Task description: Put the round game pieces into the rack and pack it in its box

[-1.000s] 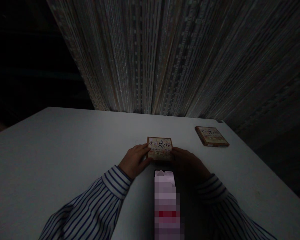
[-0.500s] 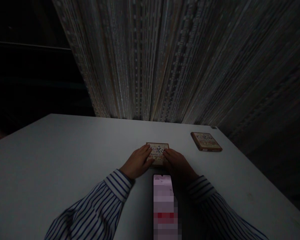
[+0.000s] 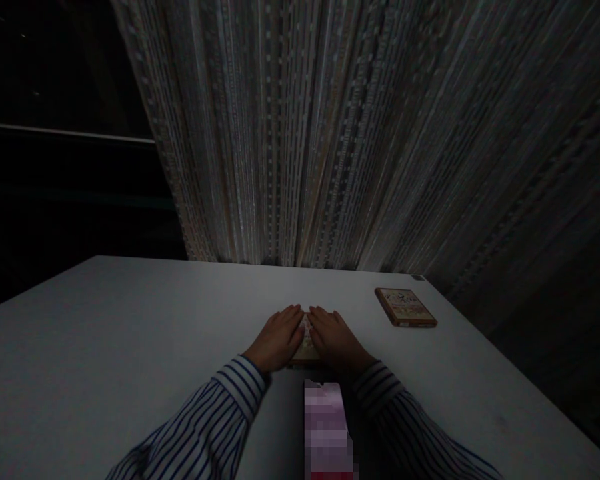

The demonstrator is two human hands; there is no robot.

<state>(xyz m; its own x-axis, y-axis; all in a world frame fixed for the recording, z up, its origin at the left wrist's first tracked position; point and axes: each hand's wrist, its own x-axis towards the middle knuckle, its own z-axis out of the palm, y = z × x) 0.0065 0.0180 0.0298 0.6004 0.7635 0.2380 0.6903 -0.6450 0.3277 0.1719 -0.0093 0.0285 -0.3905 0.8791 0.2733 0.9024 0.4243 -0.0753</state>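
Observation:
A flat box (image 3: 307,352) with a printed cream top and brown edges lies on the white table in front of me, mostly covered by my hands. My left hand (image 3: 277,337) rests flat over its left part, fingers stretched forward. Over the right part lies my right hand (image 3: 336,339), its fingers also straight and pointing away from me. Only a narrow strip of the lid shows between the two hands. Just nearer to me, a phone (image 3: 325,427) with a lit, blurred-out screen lies below the box.
A second flat box (image 3: 407,307) of the same look lies farther right on the white table (image 3: 150,347). A small dark label (image 3: 417,277) sits at the far right corner. Behind the table hangs a striped string curtain (image 3: 310,147). The room is dim.
My hands have come closer together over the box, the right one sliding left, and cover more of its top. My view has tilted up, so the table sits lower in the picture.

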